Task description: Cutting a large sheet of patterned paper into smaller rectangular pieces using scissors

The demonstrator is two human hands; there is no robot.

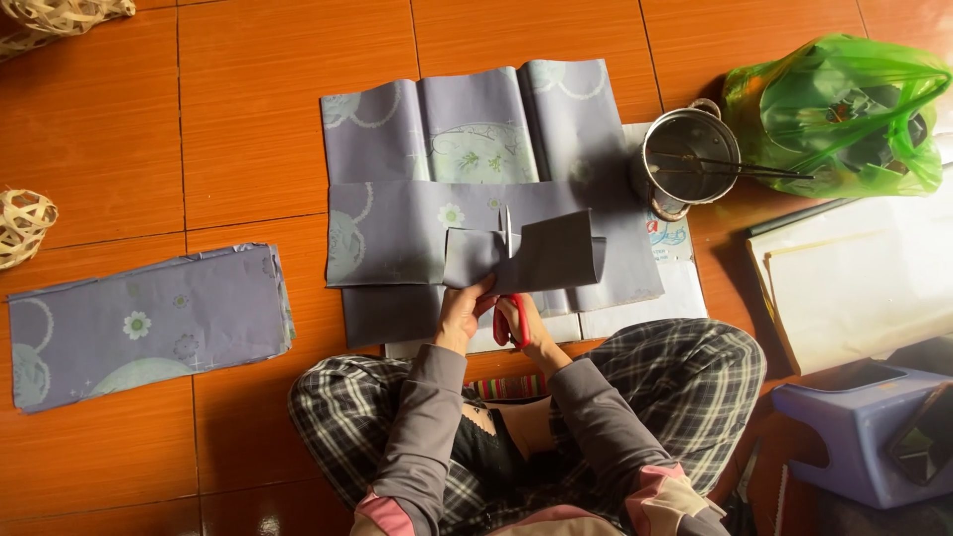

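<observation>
the right hand (526, 323) is seen closed through the red handles of the scissors (510, 288), its grip clamped on them, with the blades raised up into a grey sheet (541, 256). the blades are seen only edge-on, so how far they are parted cannot be told. the left hand (465, 313) is pinched shut on that sheet's lower edge, just beside the scissors, thumb and fingers pressed together on the paper. the sheet is held a little above the floor (119, 129), its right end curled over.

under it, a spread of grey flowered paper (467, 129) is laid flat on the orange tiles, in front of the crossed legs in checked trousers. a second stack (149, 323) of the same paper is laid well apart, on the left.

now the count: one pair of scissors, one metal pot (690, 159) with thin sticks laid across it, one green bag (844, 114) just beside the pot, one lilac stool (854, 427) at the lower right, pale boards (864, 278) above it. two woven baskets (22, 226) are glimpsed at the left edge.
</observation>
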